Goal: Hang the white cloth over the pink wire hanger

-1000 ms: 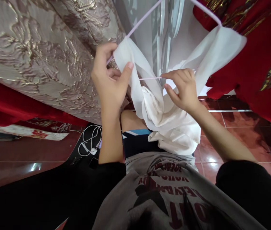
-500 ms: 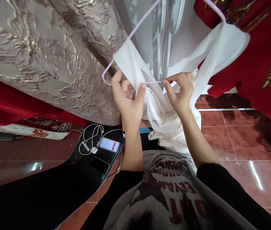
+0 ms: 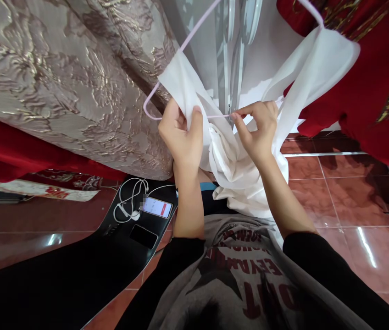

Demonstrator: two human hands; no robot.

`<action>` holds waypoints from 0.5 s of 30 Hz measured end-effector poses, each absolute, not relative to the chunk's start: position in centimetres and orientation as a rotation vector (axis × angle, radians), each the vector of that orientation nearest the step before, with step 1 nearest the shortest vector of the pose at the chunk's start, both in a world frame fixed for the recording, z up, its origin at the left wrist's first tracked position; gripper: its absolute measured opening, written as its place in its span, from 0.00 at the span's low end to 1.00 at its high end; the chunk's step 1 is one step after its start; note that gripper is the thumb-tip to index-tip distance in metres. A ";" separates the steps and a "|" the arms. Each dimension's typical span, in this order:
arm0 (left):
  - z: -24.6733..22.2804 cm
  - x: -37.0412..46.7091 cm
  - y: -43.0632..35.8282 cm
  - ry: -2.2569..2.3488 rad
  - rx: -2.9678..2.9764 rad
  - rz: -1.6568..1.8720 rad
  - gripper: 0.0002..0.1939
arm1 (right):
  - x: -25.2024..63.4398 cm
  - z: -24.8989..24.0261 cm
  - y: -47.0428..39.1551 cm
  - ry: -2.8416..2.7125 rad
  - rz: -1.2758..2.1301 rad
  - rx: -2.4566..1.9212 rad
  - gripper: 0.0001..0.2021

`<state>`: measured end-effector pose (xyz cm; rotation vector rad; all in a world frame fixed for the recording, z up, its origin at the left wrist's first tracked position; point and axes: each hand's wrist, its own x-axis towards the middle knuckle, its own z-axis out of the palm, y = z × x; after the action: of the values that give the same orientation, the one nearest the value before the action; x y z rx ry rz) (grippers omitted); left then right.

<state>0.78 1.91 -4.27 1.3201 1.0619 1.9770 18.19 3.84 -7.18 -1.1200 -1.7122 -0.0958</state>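
Note:
A pale pink hanger (image 3: 199, 23) spans the upper middle of the head view, its thin lower bar running level in front of me. White cloth (image 3: 230, 160) drapes over both sides of the hanger and hangs in folds down to my lap. My left hand (image 3: 182, 133) grips the cloth near the hanger's left corner, thumb on top of it, fingertips partly hidden. My right hand (image 3: 258, 126) pinches the hanger's lower bar between thumb and index finger, right of its middle.
Patterned beige-gold fabric (image 3: 70, 82) hangs at the left, red garments (image 3: 363, 105) at the right. A black seat (image 3: 77, 270) at lower left bears a lit phone (image 3: 157, 207), a dark phone (image 3: 143, 236) and white earphones (image 3: 134, 197). Red floor tiles (image 3: 349, 197) lie below.
My left hand has closed onto the cloth, its thumb moving up and left. The hanger and cloth have shifted slightly left and up. My right hand keeps its pinch on the bar.

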 end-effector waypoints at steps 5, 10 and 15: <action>-3.3 1.3 1.5 0.904 1.224 2.006 0.14 | 18.7 -7.0 3.4 -1.709 -0.095 -1.096 0.18; -1.8 0.8 1.6 0.798 1.086 1.904 0.09 | 18.7 -7.0 3.1 -1.712 -0.067 -1.093 0.17; 1.3 -0.8 1.7 0.822 0.860 1.909 0.13 | 18.8 -6.6 3.1 -1.727 -0.067 -1.076 0.18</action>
<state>-0.81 1.74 1.32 0.8600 0.8224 1.9088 18.80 3.08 -6.63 -1.0759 -1.7266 -0.0666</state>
